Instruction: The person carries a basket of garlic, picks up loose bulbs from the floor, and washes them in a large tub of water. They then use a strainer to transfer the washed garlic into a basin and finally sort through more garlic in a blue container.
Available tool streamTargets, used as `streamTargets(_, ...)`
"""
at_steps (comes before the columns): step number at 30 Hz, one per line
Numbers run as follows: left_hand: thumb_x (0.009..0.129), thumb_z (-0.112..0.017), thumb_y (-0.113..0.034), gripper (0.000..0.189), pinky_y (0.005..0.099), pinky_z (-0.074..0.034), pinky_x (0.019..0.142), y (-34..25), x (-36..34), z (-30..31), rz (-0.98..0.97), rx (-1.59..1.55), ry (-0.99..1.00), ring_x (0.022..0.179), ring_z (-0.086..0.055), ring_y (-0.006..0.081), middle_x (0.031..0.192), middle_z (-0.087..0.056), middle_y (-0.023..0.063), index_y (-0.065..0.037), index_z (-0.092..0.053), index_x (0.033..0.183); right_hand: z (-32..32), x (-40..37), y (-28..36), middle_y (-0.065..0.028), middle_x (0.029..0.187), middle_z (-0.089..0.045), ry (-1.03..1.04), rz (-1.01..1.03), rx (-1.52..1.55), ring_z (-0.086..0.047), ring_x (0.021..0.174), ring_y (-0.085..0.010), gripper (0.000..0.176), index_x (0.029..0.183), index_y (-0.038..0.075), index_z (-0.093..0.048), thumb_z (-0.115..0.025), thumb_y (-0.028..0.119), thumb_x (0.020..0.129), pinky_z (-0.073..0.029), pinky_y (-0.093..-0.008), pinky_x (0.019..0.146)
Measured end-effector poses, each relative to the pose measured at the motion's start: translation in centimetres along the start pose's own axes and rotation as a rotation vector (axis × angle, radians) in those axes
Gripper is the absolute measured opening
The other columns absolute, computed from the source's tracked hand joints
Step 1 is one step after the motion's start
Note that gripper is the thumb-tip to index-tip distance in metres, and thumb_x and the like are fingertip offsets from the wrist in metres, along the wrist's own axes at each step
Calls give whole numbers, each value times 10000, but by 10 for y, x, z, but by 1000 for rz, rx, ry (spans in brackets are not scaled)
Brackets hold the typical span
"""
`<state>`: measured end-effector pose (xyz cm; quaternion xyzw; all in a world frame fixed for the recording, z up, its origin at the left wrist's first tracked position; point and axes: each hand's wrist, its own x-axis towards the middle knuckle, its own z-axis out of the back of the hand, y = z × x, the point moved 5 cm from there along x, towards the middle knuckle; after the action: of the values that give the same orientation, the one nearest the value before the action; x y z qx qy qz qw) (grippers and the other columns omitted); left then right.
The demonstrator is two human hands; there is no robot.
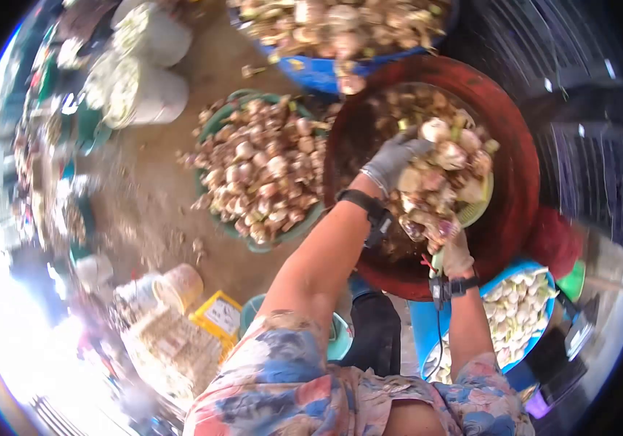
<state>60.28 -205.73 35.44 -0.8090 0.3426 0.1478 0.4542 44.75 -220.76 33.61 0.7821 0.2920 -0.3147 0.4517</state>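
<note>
The left hand (400,160), fitted with a grey glove, is positioned at the left edge of a heap of garlic bulbs (448,156). Its fingers extend to the right against the heap; whether they are apart or clamped on a bulb cannot be told. The right hand (459,256) is located at the near end of a yellow-green container (480,207), with its fingers closed on the near part of that container. The garlic bulbs are piled on the container, which covers part of the interior of a large red tub (523,167); the bulbs hide most of the container's shape. Each wrist carries a black strap: the left strap (375,212) lies just below the glove, and the right strap (462,285) connects to a thin black cable (439,330). To the left of the red tub stands a green basket (259,248) heaped with unpeeled bulbs. On the far side stands a blue tub (315,73), also heaped with bulbs. On the near right side is a blue container (422,320) holding white pieces (518,305). White buckets (162,102) with pale contents stand at the far left; a yellow box (220,316) is at the near left.
</note>
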Motion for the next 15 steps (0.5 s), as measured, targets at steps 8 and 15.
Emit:
streamTargets(8, 808, -636, -200, 671, 335, -407, 1011, -66, -116, 55, -331, -343, 116, 1178, -506, 218, 1322, -495, 116, 30, -361, 1375, -104, -48, 20, -51, 945, -627, -24, 261, -307, -584, 640, -101, 303, 1170, 42, -518, -555, 183, 904, -480, -208, 517)
streamTargets(15, 843, -612, -312, 637, 363, -446, 976, -121, -209, 199, -552, -414, 80, 1111, -562, 236, 1253, -540, 137, -13, -383, 1356, -274, -14, -2, -206, 1115, -567, -88, 951, -1325, -539, 1028, -367, 284, 1139, -3, -545, -546, 157, 904, -416, -449, 894)
